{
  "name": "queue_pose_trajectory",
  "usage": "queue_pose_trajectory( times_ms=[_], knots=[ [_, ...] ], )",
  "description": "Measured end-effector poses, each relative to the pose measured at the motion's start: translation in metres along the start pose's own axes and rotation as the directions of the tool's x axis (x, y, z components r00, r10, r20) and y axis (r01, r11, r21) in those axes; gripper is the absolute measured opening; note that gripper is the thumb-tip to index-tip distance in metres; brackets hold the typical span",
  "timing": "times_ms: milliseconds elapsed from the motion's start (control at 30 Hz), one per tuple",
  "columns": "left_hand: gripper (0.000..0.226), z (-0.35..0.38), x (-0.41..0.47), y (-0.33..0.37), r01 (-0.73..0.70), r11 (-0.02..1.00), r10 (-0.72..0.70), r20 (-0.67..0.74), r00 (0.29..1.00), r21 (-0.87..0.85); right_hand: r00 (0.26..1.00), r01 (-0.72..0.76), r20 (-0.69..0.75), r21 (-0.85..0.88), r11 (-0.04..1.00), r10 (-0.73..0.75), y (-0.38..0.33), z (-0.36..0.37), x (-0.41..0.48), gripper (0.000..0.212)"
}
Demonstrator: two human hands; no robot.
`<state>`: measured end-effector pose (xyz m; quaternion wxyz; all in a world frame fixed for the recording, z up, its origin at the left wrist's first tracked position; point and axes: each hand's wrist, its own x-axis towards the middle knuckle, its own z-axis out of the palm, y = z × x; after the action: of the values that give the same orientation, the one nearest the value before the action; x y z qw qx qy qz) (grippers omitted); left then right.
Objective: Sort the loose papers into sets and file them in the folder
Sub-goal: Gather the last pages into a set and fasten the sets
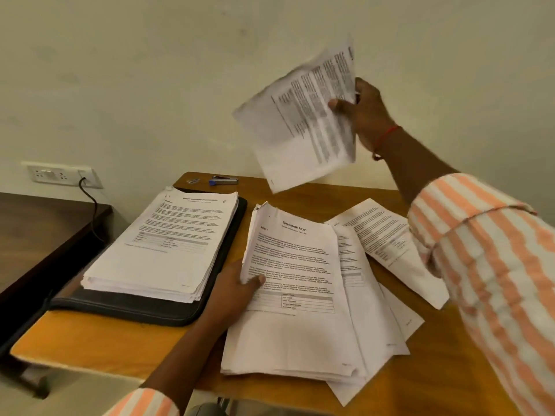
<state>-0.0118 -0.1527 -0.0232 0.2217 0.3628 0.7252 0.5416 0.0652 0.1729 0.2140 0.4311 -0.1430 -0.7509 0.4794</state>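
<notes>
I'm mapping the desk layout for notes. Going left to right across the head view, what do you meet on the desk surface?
Wall socket → neat stack of papers on the black folder → left hand on the Sample Health Report pile → scattered loose sheets.

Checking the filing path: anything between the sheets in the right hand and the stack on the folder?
Nothing visible. The right hand holds the sheets in the air above the desk; the space down to the stack on the black folder is open.
</notes>
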Motion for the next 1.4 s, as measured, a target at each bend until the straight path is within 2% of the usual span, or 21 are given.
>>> queue_pose_trajectory(
  times_ms=[67,133,233,300,333,367,433,467,567,700,933,1067,1167,1233,1267,1333,1400],
  knots=[
    [0.030,0.001,0.004,-0.001,0.011,1.000,-0.011,0.005,1.000,-0.009,0.994,-0.031,0.108,0.126,0.992,0.017,-0.021,-0.021,-0.015,0.043],
    [0.037,-0.001,0.004,-0.001,0.001,0.999,0.000,0.011,1.000,-0.037,0.969,-0.122,0.233,0.187,0.975,0.077,-0.034,-0.040,-0.036,0.045],
    [0.037,-0.004,0.003,0.001,-0.008,0.997,0.011,0.030,0.999,-0.074,0.886,-0.275,0.410,0.087,0.957,0.217,-0.040,-0.060,-0.075,0.041],
    [0.035,-0.005,0.002,0.002,-0.015,0.996,0.019,0.045,0.999,-0.089,0.828,-0.341,0.452,-0.062,0.938,0.331,-0.032,-0.059,-0.104,0.033],
    [0.033,-0.005,0.001,0.002,-0.005,0.995,0.010,0.050,0.999,-0.101,0.808,-0.325,0.458,-0.179,0.929,0.371,-0.025,-0.054,-0.120,0.031],
    [0.031,-0.007,0.001,0.003,0.004,0.991,0.003,0.056,0.998,-0.132,0.795,-0.244,0.462,-0.351,0.904,0.394,-0.016,-0.044,-0.132,0.032],
    [0.027,-0.007,-0.004,0.009,0.011,0.977,0.008,0.085,0.996,-0.215,0.789,-0.014,0.461,-0.649,0.761,0.407,0.003,-0.024,-0.160,0.041],
    [0.026,-0.008,-0.007,0.013,0.013,0.969,0.011,0.095,0.995,-0.248,0.797,0.054,0.457,-0.706,0.706,0.396,0.012,-0.013,-0.171,0.048],
    [0.031,-0.009,-0.014,0.023,0.026,0.950,0.007,0.104,0.995,-0.312,0.845,0.132,0.443,-0.715,0.687,0.299,0.030,0.015,-0.194,0.069],
    [0.040,-0.009,-0.021,0.027,-0.016,0.967,0.040,0.089,0.995,-0.254,0.906,0.192,0.383,-0.751,0.632,0.180,0.039,0.032,-0.203,0.082],
    [0.048,-0.010,-0.019,0.025,-0.015,0.962,0.030,0.051,0.998,-0.274,0.932,0.219,0.346,-0.779,0.588,0.111,0.039,0.039,-0.204,0.107],
    [0.044,-0.010,-0.022,0.026,-0.005,0.949,0.023,0.054,0.998,-0.317,0.952,0.163,0.289,-0.754,0.636,0.099,0.035,0.057,-0.214,0.108],
    [0.045,-0.011,-0.022,0.025,-0.011,0.940,0.023,0.032,0.999,-0.341,0.972,0.130,0.223,-0.773,0.621,0.074,0.034,0.066,-0.223,0.107],
    [0.045,-0.011,-0.023,0.025,-0.029,0.937,0.037,0.015,0.999,-0.347,0.995,0.009,0.069,-0.778,0.629,0.071,0.037,0.062,-0.233,0.099],
    [0.046,-0.011,-0.024,0.026,-0.037,0.935,0.045,0.012,0.999,-0.351,0.994,-0.097,-0.048,-0.769,0.632,0.095,0.039,0.057,-0.240,0.093],
    [0.046,-0.011,-0.022,0.025,-0.048,0.930,0.056,0.011,0.998,-0.365,0.942,-0.335,-0.263,-0.702,0.628,0.208,0.037,0.043,-0.254,0.085],
    [0.045,-0.011,-0.020,0.024,-0.058,0.926,0.063,0.002,0.998,-0.374,0.872,-0.488,-0.294,-0.578,0.654,0.392,0.034,0.026,-0.272,0.081]
  ],
)
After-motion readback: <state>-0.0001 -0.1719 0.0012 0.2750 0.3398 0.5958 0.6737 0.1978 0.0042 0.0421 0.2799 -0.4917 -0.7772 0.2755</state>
